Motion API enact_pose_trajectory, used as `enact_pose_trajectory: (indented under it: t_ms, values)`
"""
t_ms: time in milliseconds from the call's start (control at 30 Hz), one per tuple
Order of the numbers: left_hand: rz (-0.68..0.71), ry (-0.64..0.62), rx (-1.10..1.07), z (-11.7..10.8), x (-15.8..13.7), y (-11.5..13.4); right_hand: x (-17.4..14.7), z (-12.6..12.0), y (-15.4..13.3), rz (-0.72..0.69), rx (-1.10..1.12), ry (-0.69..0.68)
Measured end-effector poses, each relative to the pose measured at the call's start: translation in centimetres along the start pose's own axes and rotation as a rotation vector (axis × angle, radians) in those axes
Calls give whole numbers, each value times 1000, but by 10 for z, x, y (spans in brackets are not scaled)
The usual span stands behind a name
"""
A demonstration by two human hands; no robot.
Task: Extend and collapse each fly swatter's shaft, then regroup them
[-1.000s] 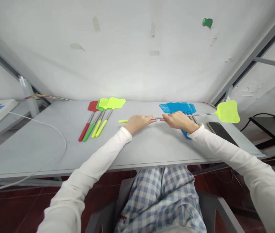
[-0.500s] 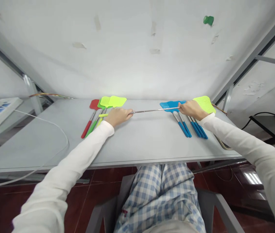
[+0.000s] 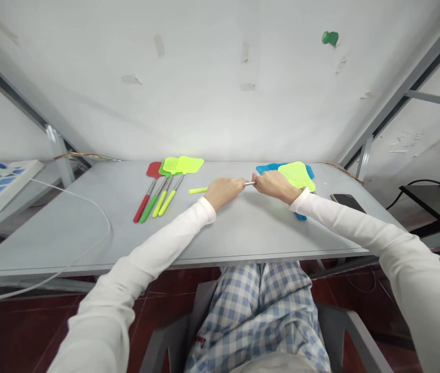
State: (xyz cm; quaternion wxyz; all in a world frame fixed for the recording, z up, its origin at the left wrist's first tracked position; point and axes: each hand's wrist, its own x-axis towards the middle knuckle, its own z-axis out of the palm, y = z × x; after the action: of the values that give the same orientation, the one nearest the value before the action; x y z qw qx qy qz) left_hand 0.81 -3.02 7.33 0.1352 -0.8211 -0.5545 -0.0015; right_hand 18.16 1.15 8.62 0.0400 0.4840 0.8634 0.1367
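Note:
Both hands grip one yellow-green telescopic fly swatter (image 3: 296, 175), held level above the table. My left hand (image 3: 224, 192) is closed around its handle side, with the yellow handle end showing to the left. My right hand (image 3: 276, 185) is closed near the perforated head, which sticks out to its right. Only a short bit of metal rod shows between the hands. Behind my right hand and forearm lie blue fly swatters (image 3: 268, 168), mostly hidden. Left of my hands, a red swatter (image 3: 154, 170), a green one (image 3: 149, 207) and yellow-green ones (image 3: 189, 164) lie side by side.
The grey table (image 3: 220, 243) meets a white wall at the back. On the right lies a dark phone (image 3: 347, 201), partly behind my forearm. A white cable (image 3: 105, 215) crosses the table's left side. A white-and-blue power strip (image 3: 5, 185) lies far left.
My hands have come together, my right moving left and my left moving right. The swatter's rod has shortened between them. Its head now overlaps the blue swatters, and the phone has come into view.

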Motion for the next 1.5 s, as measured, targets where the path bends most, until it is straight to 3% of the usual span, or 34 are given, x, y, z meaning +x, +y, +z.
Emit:
enact_pose_trajectory:
  t_ms: [133, 233, 333, 433, 500, 600, 667, 800, 1033, 1167, 1267, 1333, 1400, 1500]
  values:
    - [12, 5, -11, 4, 2, 7, -6, 0, -10, -13, 32, -31]
    - [14, -3, -31, 14, -4, -1, -23, -2, -7, -137, 37, -6]
    - [-28, 9, -45, 25, -15, -20, -43, -1, 14, -239, 61, 256]
    - [-87, 21, -36, 31, -23, -39, -49, 4, 47, 15, 271, 471]
    - [-115, 43, -26, 32, -25, -45, -43, 10, 67, 172, 539, 427]
    - [-141, 77, -10, 27, -21, -42, -31, 20, 83, 194, 1038, 53]
    - [-138, 80, -3, 23, -16, -35, -25, 25, 82, 212, 1257, -93]
    - [-115, 58, -2, 14, -5, -23, -16, 20, 64, 254, 1495, -28]
    - [-157, 59, -67, 19, -2, -10, -4, -12, 31, 167, 1563, 51]
    - [-173, 34, -104, 20, -7, -5, 0, -13, 32, 169, 1532, -76]
    - [-188, 53, -160, 14, -7, -4, 6, -3, 51, 168, 1518, -169]
    - [-233, 82, -245, 10, -5, -5, 10, 5, 68, 201, 1507, -129]
    - [-303, 99, -400, 9, -2, -5, 10, 14, 79, 272, 1516, 0]
    - [-398, 62, -738, 13, 8, 4, 2, 26, 73, 329, 1563, 83]
